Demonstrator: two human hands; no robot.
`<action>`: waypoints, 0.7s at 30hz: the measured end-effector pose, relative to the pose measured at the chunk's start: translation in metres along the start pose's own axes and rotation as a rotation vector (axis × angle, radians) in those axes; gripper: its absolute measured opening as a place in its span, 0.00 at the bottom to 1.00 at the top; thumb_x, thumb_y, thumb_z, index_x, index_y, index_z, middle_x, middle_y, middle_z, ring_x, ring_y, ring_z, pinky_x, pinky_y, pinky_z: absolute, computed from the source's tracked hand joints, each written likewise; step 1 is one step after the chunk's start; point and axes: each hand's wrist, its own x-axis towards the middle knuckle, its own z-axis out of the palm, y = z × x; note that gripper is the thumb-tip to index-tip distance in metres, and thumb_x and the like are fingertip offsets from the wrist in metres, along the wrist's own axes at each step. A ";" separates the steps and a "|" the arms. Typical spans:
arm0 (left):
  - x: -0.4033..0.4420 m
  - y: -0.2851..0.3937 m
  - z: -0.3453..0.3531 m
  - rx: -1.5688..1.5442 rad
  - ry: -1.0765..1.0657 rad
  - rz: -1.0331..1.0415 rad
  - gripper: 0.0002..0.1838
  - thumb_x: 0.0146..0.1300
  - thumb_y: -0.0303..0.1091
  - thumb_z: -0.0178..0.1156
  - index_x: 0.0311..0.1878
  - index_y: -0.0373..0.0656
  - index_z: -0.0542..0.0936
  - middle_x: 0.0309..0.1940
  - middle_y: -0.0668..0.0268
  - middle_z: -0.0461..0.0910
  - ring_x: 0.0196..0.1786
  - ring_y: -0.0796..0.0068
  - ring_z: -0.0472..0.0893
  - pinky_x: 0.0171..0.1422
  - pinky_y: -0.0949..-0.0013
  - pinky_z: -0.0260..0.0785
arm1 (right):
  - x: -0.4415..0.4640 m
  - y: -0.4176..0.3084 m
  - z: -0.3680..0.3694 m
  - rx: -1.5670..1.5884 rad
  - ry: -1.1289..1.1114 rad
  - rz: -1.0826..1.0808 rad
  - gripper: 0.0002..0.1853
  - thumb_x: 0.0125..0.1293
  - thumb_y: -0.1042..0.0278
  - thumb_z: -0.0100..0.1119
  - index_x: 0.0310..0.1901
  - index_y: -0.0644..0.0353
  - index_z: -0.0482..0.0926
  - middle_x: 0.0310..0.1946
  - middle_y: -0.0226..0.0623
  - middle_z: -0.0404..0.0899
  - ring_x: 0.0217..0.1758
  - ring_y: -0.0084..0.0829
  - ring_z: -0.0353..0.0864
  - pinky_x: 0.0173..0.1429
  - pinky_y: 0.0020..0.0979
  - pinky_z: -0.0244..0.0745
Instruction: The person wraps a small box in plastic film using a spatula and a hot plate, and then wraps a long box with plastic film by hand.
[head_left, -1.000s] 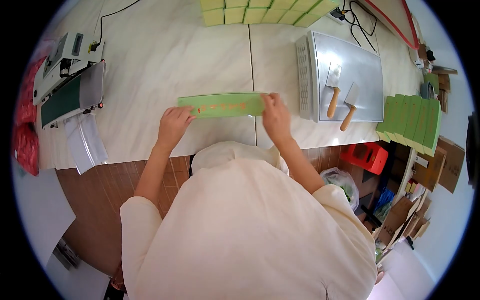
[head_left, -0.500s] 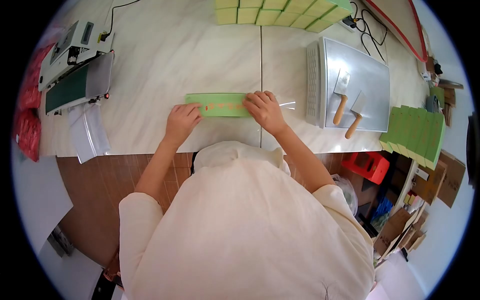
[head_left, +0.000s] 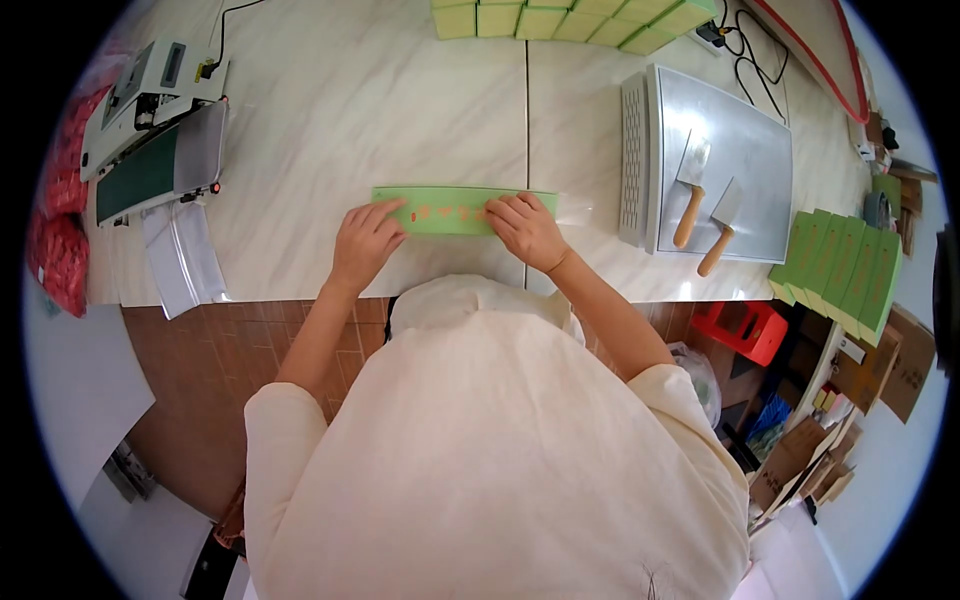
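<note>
A long, flat green box [head_left: 449,222] with orange lettering and a small red mark lies crosswise on the table in front of me. My left hand [head_left: 368,242] grips its near left end, with the fingers bent over the top. Near the right end, my right hand [head_left: 527,230] holds the same box with its fingers pressed together on it. A little clear film seems to extend past the box's right end, though its outline is faint.
A flat metal-topped appliance [head_left: 740,170] at right carries two wooden-handled scrapers [head_left: 692,187]. Green boxes stand at the right [head_left: 845,265] and back [head_left: 560,22]. At left are a white machine with a green belt [head_left: 140,185] and clear plastic bags [head_left: 183,255]. A red stool [head_left: 745,330] stands below.
My right hand's fingers have shifted slightly and bunched closer together on the box. The clear film at the right end shows less glare. The whole view has shifted a little.
</note>
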 end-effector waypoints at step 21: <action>0.011 -0.014 -0.017 -0.192 -0.183 -0.120 0.08 0.55 0.30 0.71 0.32 0.43 0.79 0.42 0.69 0.88 0.33 0.64 0.81 0.44 0.63 0.74 | -0.059 -0.014 -0.083 -0.105 0.081 0.658 0.09 0.54 0.79 0.64 0.35 0.55 0.77 0.36 0.32 0.78 0.42 0.38 0.76 0.49 0.40 0.67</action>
